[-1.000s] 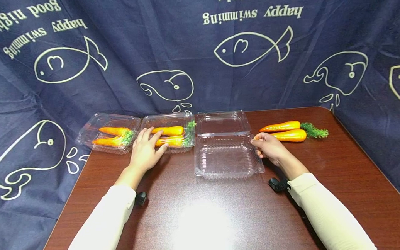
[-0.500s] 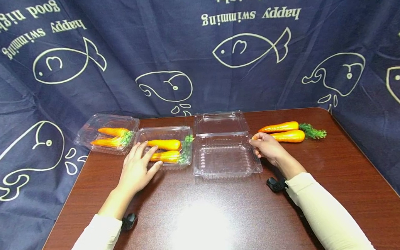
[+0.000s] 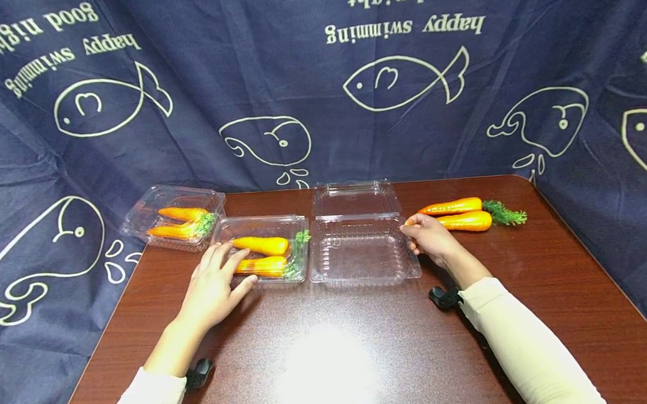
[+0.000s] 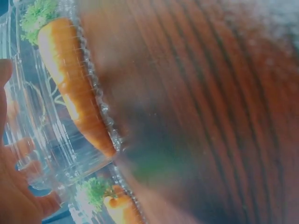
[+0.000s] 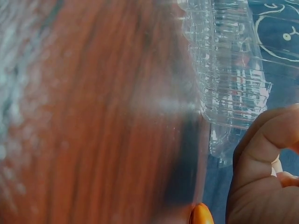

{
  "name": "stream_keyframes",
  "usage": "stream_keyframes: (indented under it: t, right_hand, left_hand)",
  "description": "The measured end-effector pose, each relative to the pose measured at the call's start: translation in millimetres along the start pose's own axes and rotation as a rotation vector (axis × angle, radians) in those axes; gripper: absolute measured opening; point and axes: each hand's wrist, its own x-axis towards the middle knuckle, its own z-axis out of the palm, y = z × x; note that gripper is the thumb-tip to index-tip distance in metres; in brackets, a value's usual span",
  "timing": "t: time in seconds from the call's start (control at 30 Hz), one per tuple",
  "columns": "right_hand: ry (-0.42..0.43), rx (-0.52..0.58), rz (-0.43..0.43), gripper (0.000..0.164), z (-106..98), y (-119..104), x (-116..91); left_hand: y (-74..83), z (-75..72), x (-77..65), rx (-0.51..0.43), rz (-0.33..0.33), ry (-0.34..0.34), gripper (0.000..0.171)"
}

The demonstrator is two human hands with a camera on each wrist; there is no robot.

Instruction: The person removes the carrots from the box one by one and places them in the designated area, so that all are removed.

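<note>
My left hand point(image 3: 212, 288) rests with spread fingers on the left part of a closed clear plastic clamshell container point(image 3: 299, 263). Inside lie two carrots point(image 3: 261, 246) with green tops pointing right; the fingers cover their left ends. My right hand point(image 3: 432, 241) pinches the right rim of an open clamshell container point(image 3: 361, 259), whose lid point(image 3: 355, 198) is folded back toward the curtain. Its curled finger and thumb also show at the right of the right wrist view. Just beyond that hand, two more carrots point(image 3: 462, 221) lie on the table, their leafy tops pointing right.
Another closed clamshell container point(image 3: 139, 224) with two carrots point(image 3: 183, 213) stands at the table's back left corner. A dark blue curtain point(image 3: 320, 152) with fish drawings hangs behind the brown table point(image 3: 390, 347). A bright glare lies on the tabletop.
My left hand has drawn the closed container from the back edge toward me and slightly left, out of line with the far-left one. My right hand keeps its hold on the open container.
</note>
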Motion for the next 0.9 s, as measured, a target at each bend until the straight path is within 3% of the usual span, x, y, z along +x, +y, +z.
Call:
stream_keyframes:
  t: [0.33,0.67,0.9]
  right_hand:
    - [0.014,-0.014,-0.011,0.012,5,1,6]
    - [0.011,-0.011,-0.004,0.013,10,-2,9]
    - [0.003,-0.003,-0.019,0.013,18,-2,14]
  left_hand:
    - [-1.5,-14.8,-15.5,-0.034,0.0,-0.068,0.056]
    - [0.3,-26.3,-32.0,-0.052,0.065,-0.007,0.053]
    - [0.4,-31.0,-46.8,-0.055,0.058,0.012,0.053]
